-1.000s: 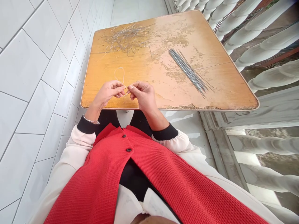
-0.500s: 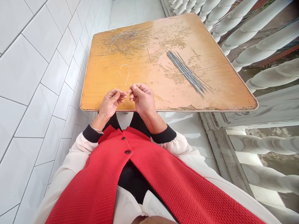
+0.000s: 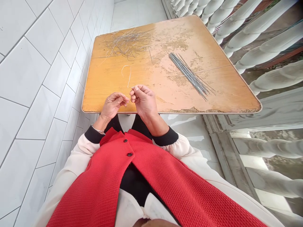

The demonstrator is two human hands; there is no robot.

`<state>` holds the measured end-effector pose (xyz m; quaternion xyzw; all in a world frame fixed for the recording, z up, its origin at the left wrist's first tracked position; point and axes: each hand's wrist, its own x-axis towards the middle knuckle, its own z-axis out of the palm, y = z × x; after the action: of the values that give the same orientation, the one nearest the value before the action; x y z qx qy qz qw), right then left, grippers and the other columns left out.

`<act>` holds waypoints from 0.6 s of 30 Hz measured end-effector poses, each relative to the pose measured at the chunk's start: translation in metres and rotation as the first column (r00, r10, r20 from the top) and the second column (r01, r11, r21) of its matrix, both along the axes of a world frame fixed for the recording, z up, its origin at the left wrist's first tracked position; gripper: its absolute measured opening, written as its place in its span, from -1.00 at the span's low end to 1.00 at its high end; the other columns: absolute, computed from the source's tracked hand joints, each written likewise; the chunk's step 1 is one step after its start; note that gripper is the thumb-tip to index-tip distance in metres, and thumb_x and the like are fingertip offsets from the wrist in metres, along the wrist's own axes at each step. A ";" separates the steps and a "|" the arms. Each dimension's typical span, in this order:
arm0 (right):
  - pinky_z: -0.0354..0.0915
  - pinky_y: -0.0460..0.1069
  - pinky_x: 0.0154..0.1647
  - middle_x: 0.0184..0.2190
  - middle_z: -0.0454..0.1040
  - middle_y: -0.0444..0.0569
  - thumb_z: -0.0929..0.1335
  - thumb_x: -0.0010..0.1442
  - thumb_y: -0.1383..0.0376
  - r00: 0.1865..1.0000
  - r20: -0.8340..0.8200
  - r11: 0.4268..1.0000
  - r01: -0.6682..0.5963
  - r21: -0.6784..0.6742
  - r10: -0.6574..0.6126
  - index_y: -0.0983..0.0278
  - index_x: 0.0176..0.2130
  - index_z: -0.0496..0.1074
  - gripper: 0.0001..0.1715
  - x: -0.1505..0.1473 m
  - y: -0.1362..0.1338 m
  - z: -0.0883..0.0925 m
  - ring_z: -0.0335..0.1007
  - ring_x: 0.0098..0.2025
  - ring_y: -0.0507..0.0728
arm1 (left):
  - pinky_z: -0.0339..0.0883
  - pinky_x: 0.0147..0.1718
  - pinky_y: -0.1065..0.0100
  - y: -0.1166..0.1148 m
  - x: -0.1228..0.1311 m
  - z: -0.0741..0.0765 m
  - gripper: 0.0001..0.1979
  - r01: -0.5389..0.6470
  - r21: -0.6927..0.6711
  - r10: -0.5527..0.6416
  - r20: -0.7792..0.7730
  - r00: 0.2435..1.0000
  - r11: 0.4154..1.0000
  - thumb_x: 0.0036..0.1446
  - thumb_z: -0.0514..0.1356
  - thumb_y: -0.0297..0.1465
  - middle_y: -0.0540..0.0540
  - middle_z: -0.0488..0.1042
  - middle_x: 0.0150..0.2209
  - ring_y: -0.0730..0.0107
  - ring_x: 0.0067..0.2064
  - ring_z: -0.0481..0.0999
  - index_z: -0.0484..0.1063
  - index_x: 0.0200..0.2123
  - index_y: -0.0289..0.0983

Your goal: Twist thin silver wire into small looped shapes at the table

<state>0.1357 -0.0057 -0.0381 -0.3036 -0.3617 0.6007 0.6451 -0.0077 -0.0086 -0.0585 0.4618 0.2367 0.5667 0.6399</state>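
My right hand (image 3: 143, 100) pinches one end of a thin bent wire (image 3: 129, 75) at the near edge of the worn wooden table (image 3: 220, 91). The wire rises from my fingertips and curls into a hook over the tabletop. My left hand (image 3: 114, 104) sits close beside it, fingers curled with thumb and forefinger pressed together; a short bit of the wire seems to show at its fingertips. A silver bangle is on my left wrist.
A tangled heap of looped wires (image 3: 126, 42) lies at the table's far left. A bundle of straight grey wires (image 3: 190, 75) lies diagonally at the right. White tiled wall runs along the left; a white balustrade (image 3: 260, 34) stands on the right.
The wire loop has opened into a hook shape and shifted right. My left hand drew back toward me and lowered; my right hand stayed near the table edge.
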 end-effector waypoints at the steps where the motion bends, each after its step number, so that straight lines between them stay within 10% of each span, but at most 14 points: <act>1: 0.26 -0.22 -0.57 -0.56 0.45 -0.25 0.55 0.12 0.17 1.000 0.006 1.000 0.005 0.011 -0.005 0.25 -0.44 0.44 -0.70 0.000 -0.001 0.000 0.26 -0.62 -0.15 | 0.42 -0.37 0.47 0.000 -0.001 0.000 -0.76 0.001 -0.001 -0.001 -0.033 0.999 1.000 -0.07 0.50 -0.16 0.06 0.64 -0.42 0.54 -0.39 0.58 0.62 -0.42 -0.15; 18: 0.26 -0.15 -0.55 -0.55 0.37 -0.22 0.54 0.09 0.06 0.966 0.221 0.989 0.116 0.091 -0.134 0.22 -0.46 0.42 -0.63 0.003 -0.002 0.002 0.16 -0.60 -0.11 | 0.43 -0.32 0.40 -0.005 0.002 0.000 -0.70 -0.001 -0.023 -0.003 -0.162 0.987 1.000 -0.12 0.50 -0.11 0.01 0.64 -0.42 0.48 -0.37 0.58 0.62 -0.45 -0.19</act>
<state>0.1383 -0.0077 -0.0363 -0.3672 -0.4359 0.5057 0.6476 -0.0059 -0.0138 -0.0584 0.4988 0.2942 0.5244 0.6242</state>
